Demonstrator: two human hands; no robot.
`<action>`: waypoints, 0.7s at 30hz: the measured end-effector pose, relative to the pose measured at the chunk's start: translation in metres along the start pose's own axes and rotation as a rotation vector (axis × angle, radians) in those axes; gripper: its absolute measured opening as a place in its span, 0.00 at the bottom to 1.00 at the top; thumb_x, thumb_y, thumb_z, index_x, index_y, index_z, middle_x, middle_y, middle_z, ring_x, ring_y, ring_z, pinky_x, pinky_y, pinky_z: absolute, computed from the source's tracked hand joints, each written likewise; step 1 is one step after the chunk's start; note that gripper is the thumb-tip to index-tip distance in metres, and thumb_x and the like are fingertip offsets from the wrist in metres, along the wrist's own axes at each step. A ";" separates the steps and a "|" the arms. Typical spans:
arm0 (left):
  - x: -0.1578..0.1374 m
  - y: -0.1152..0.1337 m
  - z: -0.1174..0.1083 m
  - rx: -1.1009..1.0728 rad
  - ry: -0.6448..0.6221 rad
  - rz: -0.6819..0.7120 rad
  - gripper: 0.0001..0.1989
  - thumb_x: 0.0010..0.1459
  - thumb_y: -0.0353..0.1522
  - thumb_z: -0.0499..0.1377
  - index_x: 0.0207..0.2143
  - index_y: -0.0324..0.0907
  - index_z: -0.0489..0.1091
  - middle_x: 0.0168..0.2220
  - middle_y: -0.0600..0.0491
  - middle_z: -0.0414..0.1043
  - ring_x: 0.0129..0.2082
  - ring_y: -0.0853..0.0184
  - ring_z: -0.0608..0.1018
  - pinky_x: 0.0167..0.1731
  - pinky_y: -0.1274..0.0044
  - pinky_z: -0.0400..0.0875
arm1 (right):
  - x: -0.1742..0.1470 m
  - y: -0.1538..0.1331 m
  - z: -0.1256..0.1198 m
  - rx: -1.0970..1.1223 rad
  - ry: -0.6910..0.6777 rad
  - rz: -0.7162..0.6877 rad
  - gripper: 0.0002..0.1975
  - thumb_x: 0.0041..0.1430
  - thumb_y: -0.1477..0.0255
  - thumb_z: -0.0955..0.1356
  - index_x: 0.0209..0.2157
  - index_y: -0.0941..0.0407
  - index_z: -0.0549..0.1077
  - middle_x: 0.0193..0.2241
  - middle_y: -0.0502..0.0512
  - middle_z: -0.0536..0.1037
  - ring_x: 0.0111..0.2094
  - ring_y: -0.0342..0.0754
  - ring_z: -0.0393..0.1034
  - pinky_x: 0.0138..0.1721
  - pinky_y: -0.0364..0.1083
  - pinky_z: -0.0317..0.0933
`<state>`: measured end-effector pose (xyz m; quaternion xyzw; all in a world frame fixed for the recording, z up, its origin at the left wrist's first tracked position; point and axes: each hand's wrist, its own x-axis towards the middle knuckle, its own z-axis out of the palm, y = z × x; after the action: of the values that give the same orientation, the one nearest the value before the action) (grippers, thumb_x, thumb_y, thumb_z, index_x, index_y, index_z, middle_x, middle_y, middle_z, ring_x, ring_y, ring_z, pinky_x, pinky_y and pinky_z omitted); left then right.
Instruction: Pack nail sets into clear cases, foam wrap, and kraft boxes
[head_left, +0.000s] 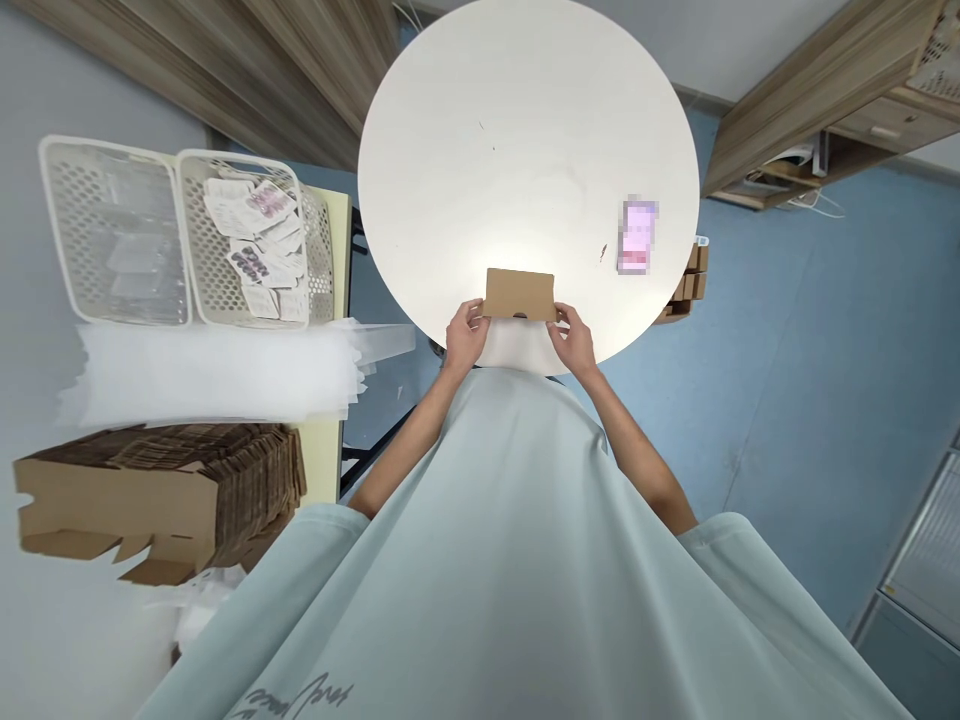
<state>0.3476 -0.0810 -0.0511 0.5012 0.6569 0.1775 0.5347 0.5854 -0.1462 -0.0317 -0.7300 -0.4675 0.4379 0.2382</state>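
A small brown cardboard box (520,293) is at the near edge of the round white table (525,120). Its broad face looks up at me, and a dark half-round notch shows at the near edge. My left hand (466,335) grips the box's left end, thumb and fingers curled around the near corner. On the opposite end, my right hand (573,341) holds the near right corner in the same way. The undersides of the fingertips are partly hidden by the box.
To the left, a side table (322,465) bears white baskets with packets (274,235) and clear plastic pieces (139,235), a stack of white sheets (217,372) and flattened cartons (120,500). A pixelated phone-like object (636,235) lies on the right of the round table. Small boxes (686,285) stand beyond it.
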 end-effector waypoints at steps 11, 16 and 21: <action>-0.001 -0.039 0.007 0.455 -0.142 0.033 0.21 0.71 0.29 0.59 0.62 0.43 0.82 0.61 0.41 0.84 0.60 0.48 0.85 0.63 0.60 0.78 | -0.007 0.021 0.018 -0.250 -0.148 0.219 0.20 0.75 0.72 0.65 0.64 0.54 0.75 0.64 0.63 0.85 0.61 0.62 0.83 0.64 0.61 0.75; 0.005 -0.041 0.011 0.419 -0.162 -0.025 0.25 0.67 0.26 0.57 0.63 0.43 0.81 0.61 0.42 0.85 0.59 0.49 0.86 0.62 0.63 0.78 | -0.003 0.024 0.025 -0.173 -0.165 0.275 0.19 0.73 0.69 0.71 0.62 0.55 0.76 0.62 0.63 0.86 0.59 0.58 0.85 0.62 0.54 0.76; 0.009 -0.036 0.011 0.341 -0.151 -0.091 0.24 0.73 0.32 0.52 0.63 0.43 0.81 0.63 0.42 0.84 0.62 0.48 0.84 0.64 0.61 0.76 | 0.007 0.035 0.031 -0.151 -0.123 0.312 0.18 0.79 0.62 0.68 0.61 0.57 0.77 0.59 0.67 0.88 0.59 0.57 0.85 0.61 0.53 0.75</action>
<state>0.3413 -0.0928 -0.0879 0.5661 0.6574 0.0010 0.4973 0.5762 -0.1579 -0.0768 -0.7813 -0.3939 0.4770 0.0826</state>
